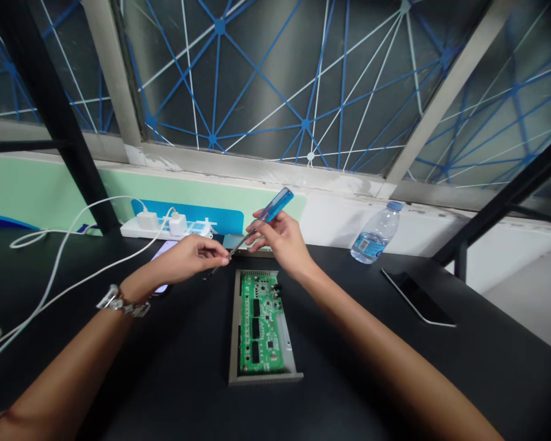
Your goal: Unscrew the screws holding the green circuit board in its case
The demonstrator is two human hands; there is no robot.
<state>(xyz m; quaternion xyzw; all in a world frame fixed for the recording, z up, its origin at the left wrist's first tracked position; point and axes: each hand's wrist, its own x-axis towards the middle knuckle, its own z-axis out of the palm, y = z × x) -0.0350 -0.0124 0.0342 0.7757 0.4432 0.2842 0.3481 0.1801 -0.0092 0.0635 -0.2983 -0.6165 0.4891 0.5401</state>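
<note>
A screwdriver [275,205] with a clear blue handle slants over the far part of the desk, its tip pointing down to the left. My right hand [278,240] is closed around it near the handle's lower end. The fingertips of my left hand [197,257] pinch the metal shaft lower down. Below both hands lies a green circuit board [261,324] in a shallow metal case [234,343], its face up. Near the screwdriver tip a tiny dark speck, perhaps a screw [204,279], shows on the desk.
A white power strip [133,228] with plugged-in chargers and white cables stands at the back left. A lit phone [164,250] lies partly behind my left wrist. To the right are a water bottle [377,234] and a dark-screened phone [417,298]. Black frame bars [500,199] rise at the sides.
</note>
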